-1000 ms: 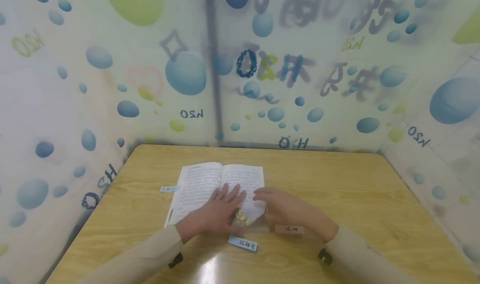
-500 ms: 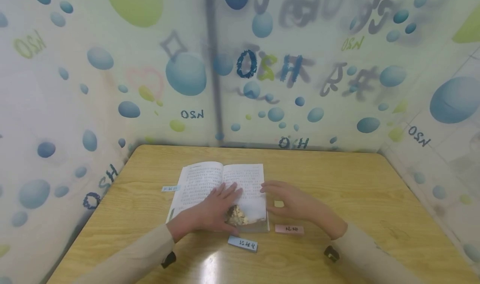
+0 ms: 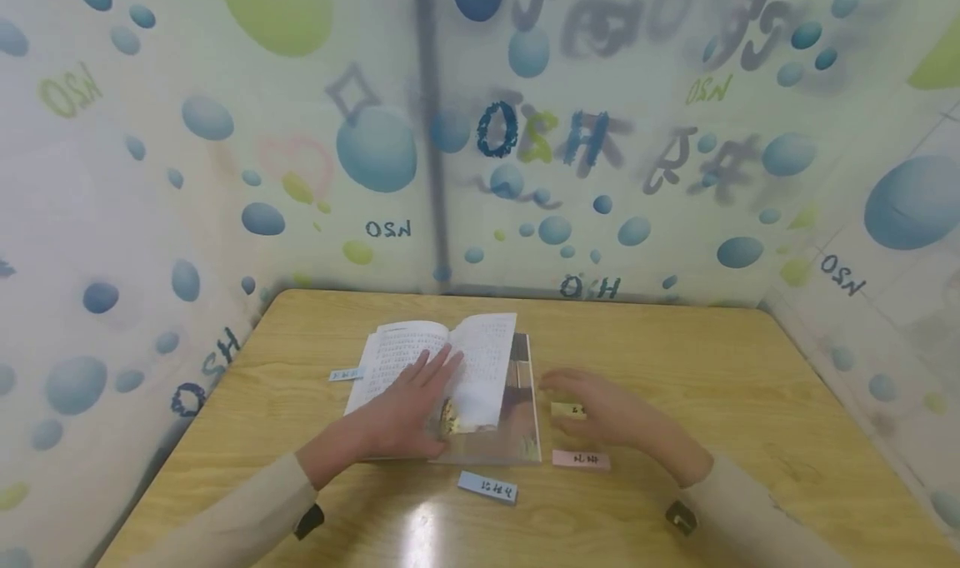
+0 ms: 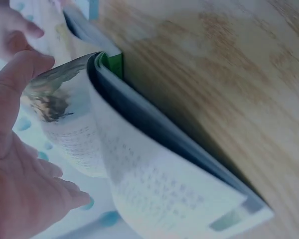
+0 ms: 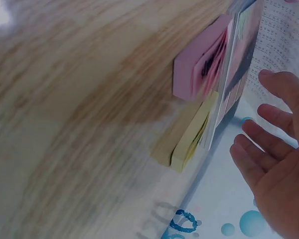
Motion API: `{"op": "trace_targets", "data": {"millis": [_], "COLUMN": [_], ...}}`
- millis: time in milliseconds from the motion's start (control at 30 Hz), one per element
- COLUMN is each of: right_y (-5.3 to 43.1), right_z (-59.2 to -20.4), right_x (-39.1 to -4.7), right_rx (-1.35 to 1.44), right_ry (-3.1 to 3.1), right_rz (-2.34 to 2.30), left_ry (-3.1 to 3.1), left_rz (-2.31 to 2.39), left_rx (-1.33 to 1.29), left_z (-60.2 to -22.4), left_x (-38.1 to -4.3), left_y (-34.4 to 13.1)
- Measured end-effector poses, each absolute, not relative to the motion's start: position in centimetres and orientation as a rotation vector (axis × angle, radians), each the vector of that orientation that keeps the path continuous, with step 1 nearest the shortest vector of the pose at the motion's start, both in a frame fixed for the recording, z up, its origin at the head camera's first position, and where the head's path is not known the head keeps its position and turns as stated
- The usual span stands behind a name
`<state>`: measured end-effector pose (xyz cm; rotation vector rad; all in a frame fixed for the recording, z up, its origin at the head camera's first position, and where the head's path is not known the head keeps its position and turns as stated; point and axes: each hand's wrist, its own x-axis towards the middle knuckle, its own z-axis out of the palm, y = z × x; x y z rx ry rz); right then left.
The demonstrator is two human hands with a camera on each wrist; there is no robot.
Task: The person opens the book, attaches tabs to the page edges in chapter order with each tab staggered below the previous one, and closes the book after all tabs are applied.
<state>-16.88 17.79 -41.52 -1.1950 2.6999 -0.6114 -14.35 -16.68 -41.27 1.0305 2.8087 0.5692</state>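
An open book (image 3: 521, 443) lies on the wooden table, and one of its right-hand pages (image 3: 483, 368) is lifted and curving toward the left. My left hand (image 3: 382, 418) rests over the middle of the book with its fingers straight, against that page. The left wrist view shows the thumb (image 4: 30, 67) of this hand right at the page's edge, near a printed picture. Beside the book's right edge, my right hand (image 3: 618, 410) hovers with relaxed, spread fingers and holds nothing. Underneath the lifted page a brownish picture page shows.
Right of the book are a pink sticky-note pad (image 5: 197, 62) and a yellow sticky-note pad (image 5: 189, 142), partly behind my right hand in the head view. A blue pad (image 3: 487, 486) lies in front. A light-blue tab (image 3: 346, 375) sticks out at the book's left. Walls enclose the table.
The right-hand page has lifted and swung left, uncovering the picture page below. My left hand has moved left with it, while my right hand has drawn away rightward from the book.
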Motion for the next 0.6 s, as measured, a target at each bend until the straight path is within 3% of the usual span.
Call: {"op": "trace_targets", "data": {"millis": [600], "right_y": [16.4], "right_z": [-43.0], "right_x": [-17.2], "right_rx": [-1.41], "right_ry": [2.622], "right_rz": [-0.694], "left_ry": [3.021], "left_rz": [0.826], "left_rx": [0.88], "left_z": [-40.1], "left_x": [-14.3], "left_y": [-21.6]}}
